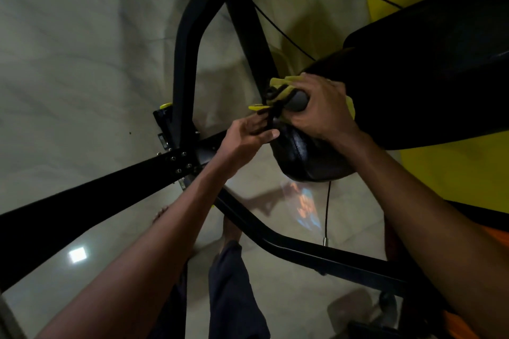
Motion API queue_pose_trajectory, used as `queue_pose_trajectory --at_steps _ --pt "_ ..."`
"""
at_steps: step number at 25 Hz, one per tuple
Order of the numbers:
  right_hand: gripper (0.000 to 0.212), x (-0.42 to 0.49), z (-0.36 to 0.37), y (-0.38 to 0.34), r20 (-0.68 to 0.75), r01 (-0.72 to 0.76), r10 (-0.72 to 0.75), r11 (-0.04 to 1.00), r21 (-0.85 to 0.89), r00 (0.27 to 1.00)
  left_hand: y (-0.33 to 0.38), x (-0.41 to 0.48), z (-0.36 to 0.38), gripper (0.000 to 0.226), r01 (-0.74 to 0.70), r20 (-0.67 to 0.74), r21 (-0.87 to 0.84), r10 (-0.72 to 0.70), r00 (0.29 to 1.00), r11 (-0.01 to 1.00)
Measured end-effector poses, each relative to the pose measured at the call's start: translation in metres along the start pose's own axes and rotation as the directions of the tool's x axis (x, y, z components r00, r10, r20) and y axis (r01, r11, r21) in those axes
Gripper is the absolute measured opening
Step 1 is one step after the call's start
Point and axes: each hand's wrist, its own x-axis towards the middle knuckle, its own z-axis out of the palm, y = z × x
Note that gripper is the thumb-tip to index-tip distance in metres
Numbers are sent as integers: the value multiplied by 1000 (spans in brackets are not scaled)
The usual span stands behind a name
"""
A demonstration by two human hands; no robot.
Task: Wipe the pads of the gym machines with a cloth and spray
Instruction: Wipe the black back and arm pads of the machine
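Note:
My right hand [319, 107] rests on the front of the black seat pad [305, 157]. It grips a yellow cloth [279, 85] together with a grey rounded object [297, 100]; I cannot tell what that object is. A dark cord [271, 115] winds over the cloth and hangs down. My left hand [245, 137] reaches in from below and pinches this cord between thumb and fingers, just left of the pad. A larger black back pad [429, 71] rises to the right. No spray bottle is clearly seen.
The machine's black frame tubes [187, 44] cross the view, one beam [82, 201] running to the lower left and another [303, 253] under my arms. A yellow knob [166, 105] sits on the frame. A cable with a metal end [327, 241] hangs below the seat. The pale floor is glossy; a yellow wall [446, 173] stands right.

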Motion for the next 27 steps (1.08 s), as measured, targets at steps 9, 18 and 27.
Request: queue_pose_trajectory --at_steps 9,18,27 --pt "49 20 -12 38 -183 -256 272 961 109 945 30 23 36 33 54 -154 238 -17 988 970" --pt "57 -6 -7 94 -296 -385 457 882 272 838 12 42 83 45 53 -444 566 250 861 823" --pt "45 -50 22 62 -454 -420 507 862 284 733 8 43 82 41 25 -443 598 304 844 801"
